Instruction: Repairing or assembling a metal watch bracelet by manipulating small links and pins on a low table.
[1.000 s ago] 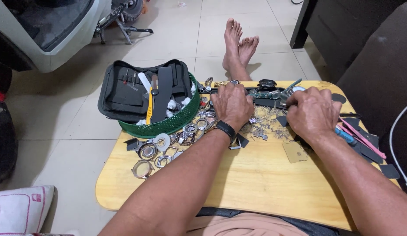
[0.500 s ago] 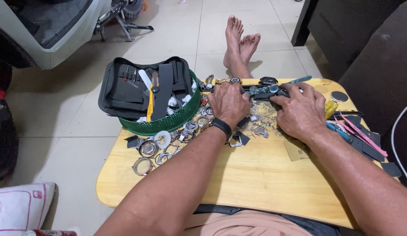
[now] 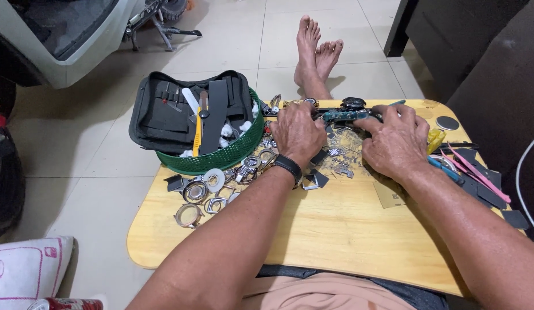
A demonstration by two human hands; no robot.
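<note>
Both our left hand (image 3: 298,133) and right hand (image 3: 394,140) pinch the teal watch part (image 3: 340,115) at upper centre of the frame; we press gently, steadying wrists on the wooden table (image 3: 313,229).

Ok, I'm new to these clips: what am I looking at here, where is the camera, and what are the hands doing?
There is no machine here. One camera sits on a person's head and looks down, so the two bare forearms coming in from the bottom are the wearer's own, and the bare feet beyond the table are probably theirs too. The left hand, with a dark wristband, and the right hand rest on a low wooden table. Between them they touch a dark watch with its strap; how firmly it is gripped cannot be seen. Around them lie metal watch cases and rings, small loose parts, and a green basket holding a black tool pouch.
</note>
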